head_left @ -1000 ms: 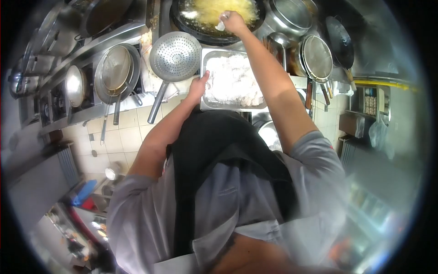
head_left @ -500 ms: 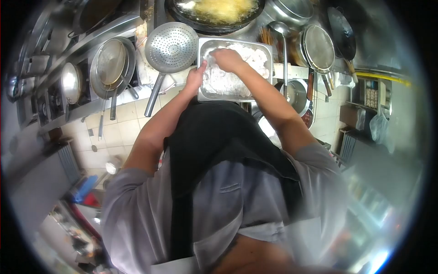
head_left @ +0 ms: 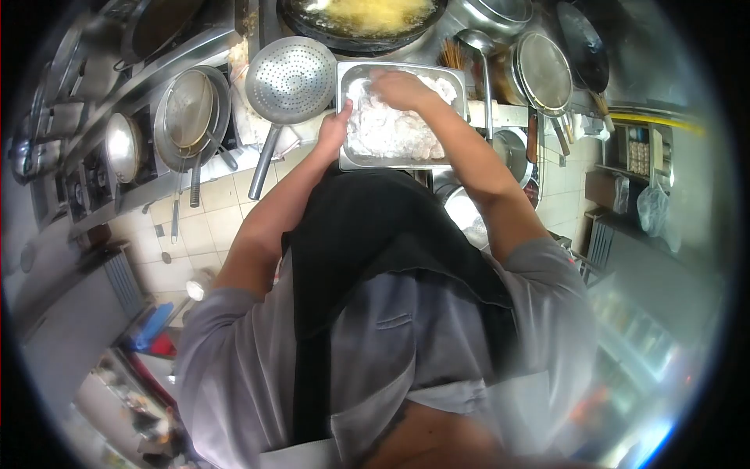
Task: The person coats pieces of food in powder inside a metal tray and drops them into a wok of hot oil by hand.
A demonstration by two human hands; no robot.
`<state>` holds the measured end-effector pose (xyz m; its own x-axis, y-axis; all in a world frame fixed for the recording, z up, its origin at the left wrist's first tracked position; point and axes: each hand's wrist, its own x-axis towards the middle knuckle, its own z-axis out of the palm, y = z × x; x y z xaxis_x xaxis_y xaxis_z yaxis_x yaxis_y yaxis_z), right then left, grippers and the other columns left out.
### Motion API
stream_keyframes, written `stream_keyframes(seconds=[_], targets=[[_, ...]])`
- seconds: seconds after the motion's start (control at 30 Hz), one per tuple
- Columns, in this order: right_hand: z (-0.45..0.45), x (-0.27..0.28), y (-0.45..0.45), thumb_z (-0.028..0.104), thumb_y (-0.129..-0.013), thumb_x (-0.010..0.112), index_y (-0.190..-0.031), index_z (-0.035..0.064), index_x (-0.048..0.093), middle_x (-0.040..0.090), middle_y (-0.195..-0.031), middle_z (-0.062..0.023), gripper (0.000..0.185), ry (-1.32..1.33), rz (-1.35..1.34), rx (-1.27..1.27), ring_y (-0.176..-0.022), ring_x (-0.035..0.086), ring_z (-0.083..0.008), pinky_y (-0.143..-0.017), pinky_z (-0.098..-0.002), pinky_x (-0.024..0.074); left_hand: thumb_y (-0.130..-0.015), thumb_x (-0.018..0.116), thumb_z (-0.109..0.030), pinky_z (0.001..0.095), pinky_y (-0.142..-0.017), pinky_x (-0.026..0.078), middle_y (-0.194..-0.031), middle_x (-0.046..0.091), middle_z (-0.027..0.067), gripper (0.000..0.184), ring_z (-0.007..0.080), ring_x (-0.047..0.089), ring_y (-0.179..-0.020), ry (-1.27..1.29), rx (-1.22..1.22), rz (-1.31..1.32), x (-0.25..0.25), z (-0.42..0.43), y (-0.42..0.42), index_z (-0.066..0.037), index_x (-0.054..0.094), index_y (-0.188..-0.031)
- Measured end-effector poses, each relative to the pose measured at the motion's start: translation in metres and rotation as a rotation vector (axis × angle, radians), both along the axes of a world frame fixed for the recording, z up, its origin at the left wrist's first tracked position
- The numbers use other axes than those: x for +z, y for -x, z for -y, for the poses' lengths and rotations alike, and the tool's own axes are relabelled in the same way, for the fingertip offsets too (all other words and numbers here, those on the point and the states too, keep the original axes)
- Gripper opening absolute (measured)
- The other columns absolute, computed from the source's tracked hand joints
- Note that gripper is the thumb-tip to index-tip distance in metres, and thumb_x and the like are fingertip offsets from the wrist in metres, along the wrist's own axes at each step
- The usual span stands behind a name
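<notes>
My left hand (head_left: 336, 130) is closed on the left rim of a rectangular metal tray (head_left: 398, 163), thumb up along its side. The tray holds white, flour-coated pieces (head_left: 392, 134), heaped along the far side; what is under the coating I cannot make out. Over the far left part of the tray, my right hand (head_left: 398, 88) reaches down at the white pieces. Motion smears its fingers, so whether they hold a piece is unclear. Just beyond the tray sits a black wok (head_left: 344, 41) with bubbling yellow oil.
A perforated strainer (head_left: 291, 80) lies left of the tray, its handle pointing toward me. To the right are a ladle (head_left: 488, 94) and a mesh strainer (head_left: 544, 74). More sieves (head_left: 189, 109) hang over the counter edge at left. A metal bowl (head_left: 500, 11) stands behind.
My right hand has shifted slightly right and away from me over the tray, with its fingers now blurred. My left hand keeps its hold on the rim.
</notes>
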<state>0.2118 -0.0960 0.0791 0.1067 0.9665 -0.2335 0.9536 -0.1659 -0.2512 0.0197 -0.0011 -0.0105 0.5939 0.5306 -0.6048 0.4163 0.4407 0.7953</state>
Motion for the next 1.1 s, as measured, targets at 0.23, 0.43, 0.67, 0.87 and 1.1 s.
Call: stream_keyframes(seconds=[0.23, 0.43, 0.67, 0.87, 1.1], targets=[[0.027, 0.041, -0.021, 0.015, -0.088, 0.067, -0.115, 0.0029, 0.062, 0.067, -0.111, -0.0135, 0.031, -0.163, -0.729, -0.42, -0.098, 0.066, -0.0248, -0.082, -0.0323, 0.0512, -0.091, 0.061, -0.054, 0.0314, -0.072, 0.048, -0.088, 0.065, 0.0112, 0.066, 0.0167, 0.06, -0.078, 0.072, 0.041, 0.098, 0.001, 0.004, -0.001, 0.011, 0.065, -0.105], [0.043, 0.021, -0.025, 0.021, -0.086, 0.073, -0.126, 0.0007, 0.055, 0.064, -0.114, -0.0073, 0.048, -0.314, -1.666, -0.758, -0.1, 0.061, -0.0159, -0.084, -0.0355, 0.0537, -0.091, 0.062, -0.052, 0.0313, -0.076, 0.049, -0.097, 0.065, 0.0129, 0.067, 0.0176, 0.061, -0.083, 0.066, 0.011, 0.054, 0.019, 0.004, 0.0, 0.012, 0.062, -0.111], [0.018, 0.004, -0.002, 0.05, -0.092, 0.061, -0.112, -0.0094, 0.061, 0.068, -0.104, -0.0202, 0.063, -0.401, -1.19, -1.285, -0.088, 0.067, -0.0307, -0.077, -0.0411, 0.0529, -0.091, 0.063, -0.052, 0.0312, -0.077, 0.05, -0.098, 0.065, 0.0135, 0.068, 0.0169, 0.06, -0.086, 0.099, 0.041, 0.099, 0.014, 0.004, 0.0, 0.012, 0.06, -0.113], [0.017, 0.023, -0.013, 0.063, -0.093, 0.045, -0.08, -0.0071, 0.068, 0.065, -0.086, -0.0324, 0.075, -0.176, -0.453, -1.017, -0.088, 0.066, -0.0413, -0.082, -0.0427, 0.0506, -0.091, 0.063, -0.052, 0.0315, -0.076, 0.05, -0.096, 0.065, 0.013, 0.067, 0.0177, 0.061, -0.084, 0.064, 0.005, 0.066, 0.012, 0.0, -0.001, 0.012, 0.061, -0.109], [-0.023, 0.05, -0.102, 0.05, -0.092, 0.054, -0.09, -0.0023, 0.066, 0.066, -0.076, -0.0198, 0.053, -0.447, -0.439, -0.785, -0.072, 0.065, -0.0305, -0.072, -0.041, 0.0506, -0.091, 0.061, -0.053, 0.0319, -0.076, 0.05, -0.097, 0.065, 0.0143, 0.068, 0.0186, 0.062, -0.086, 0.062, 0.007, 0.086, 0.009, 0.001, 0.001, 0.012, 0.061, -0.11]])
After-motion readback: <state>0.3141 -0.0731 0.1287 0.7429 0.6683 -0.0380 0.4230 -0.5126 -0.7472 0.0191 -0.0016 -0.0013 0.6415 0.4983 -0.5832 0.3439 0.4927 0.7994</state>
